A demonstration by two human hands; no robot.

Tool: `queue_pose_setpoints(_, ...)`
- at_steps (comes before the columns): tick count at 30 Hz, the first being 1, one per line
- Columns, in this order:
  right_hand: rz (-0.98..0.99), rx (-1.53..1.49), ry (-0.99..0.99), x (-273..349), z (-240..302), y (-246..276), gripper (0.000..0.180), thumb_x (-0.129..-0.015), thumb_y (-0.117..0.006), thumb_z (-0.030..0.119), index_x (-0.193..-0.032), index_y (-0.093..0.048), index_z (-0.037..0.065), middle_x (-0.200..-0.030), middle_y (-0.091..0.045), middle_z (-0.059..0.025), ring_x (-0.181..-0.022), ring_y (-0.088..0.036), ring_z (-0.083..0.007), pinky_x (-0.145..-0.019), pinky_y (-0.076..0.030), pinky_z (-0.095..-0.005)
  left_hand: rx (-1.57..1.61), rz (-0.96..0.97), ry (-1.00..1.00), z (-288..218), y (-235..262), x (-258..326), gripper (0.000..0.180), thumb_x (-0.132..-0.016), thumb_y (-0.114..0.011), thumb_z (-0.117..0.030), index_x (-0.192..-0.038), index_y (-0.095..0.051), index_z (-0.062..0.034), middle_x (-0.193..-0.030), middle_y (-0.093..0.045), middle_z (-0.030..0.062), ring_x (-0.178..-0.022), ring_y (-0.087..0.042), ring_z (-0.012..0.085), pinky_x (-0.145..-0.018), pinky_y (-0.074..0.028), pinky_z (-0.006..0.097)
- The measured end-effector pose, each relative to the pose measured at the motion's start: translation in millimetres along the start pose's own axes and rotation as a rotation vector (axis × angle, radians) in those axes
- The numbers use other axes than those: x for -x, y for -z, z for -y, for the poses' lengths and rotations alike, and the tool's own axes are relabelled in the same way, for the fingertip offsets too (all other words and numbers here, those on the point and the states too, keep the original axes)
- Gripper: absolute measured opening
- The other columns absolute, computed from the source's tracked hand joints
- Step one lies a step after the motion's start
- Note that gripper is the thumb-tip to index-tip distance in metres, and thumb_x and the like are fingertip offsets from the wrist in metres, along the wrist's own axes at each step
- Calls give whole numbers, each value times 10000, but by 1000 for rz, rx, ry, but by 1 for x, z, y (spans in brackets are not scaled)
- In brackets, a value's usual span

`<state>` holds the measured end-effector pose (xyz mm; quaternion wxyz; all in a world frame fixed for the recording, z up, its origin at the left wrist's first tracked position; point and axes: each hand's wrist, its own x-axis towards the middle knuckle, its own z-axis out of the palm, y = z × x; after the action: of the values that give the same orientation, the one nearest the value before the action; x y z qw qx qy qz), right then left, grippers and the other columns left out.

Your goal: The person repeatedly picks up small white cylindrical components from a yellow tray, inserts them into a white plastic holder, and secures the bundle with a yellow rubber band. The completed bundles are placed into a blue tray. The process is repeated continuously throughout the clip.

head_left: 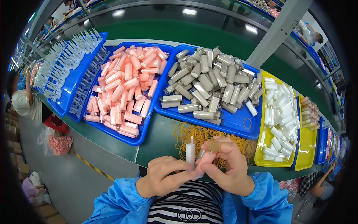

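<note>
My two hands meet over the table's near edge, both closed around a small group of tubes. My left hand has its fingertips at the lower ends of a white tube with a thin upright stem and a pink tube. Thumb and fingers of my right hand grip the pink tube from the other side. Part of a grey tube shows between them. A tan band lies at my right fingers; whether it is worn or held I cannot tell. Behind the hands spreads a pile of yellow rubber bands.
Blue trays hold pink tubes, grey tubes and upright clear pieces with thin stems. In a yellow tray lie white tubes; another yellow tray holds banded bundles. A metal post rises behind. Other people sit both sides.
</note>
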<state>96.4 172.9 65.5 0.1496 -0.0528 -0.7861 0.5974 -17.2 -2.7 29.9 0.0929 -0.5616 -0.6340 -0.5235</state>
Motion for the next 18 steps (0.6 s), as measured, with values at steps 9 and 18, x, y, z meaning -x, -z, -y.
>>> queue_pose_setpoints(9,128,290,396,-13,2,12,416,-816,-752,131,-1175,-593,-6,-1199,-623,-144,-1146,-539,-324,-976,-428,-407,1126,350,1011,-21,2,-26,729,-844,-750,-89,-1444,-345,-7,-1250,-505,65,-1140,-505,121,-986,-415,300)
queue_pose_setpoints(18,255,800,351,19,21,7,644,-681,-748,298,-1210,-580,-28,-1235,-597,-177,-1035,-623,-299,-864,-524,-366,1512,478,1347,-29,-23,6,379,-969,-563,-93,-1326,-470,-4,-1249,-546,62,-1149,-533,123,-972,-449,297)
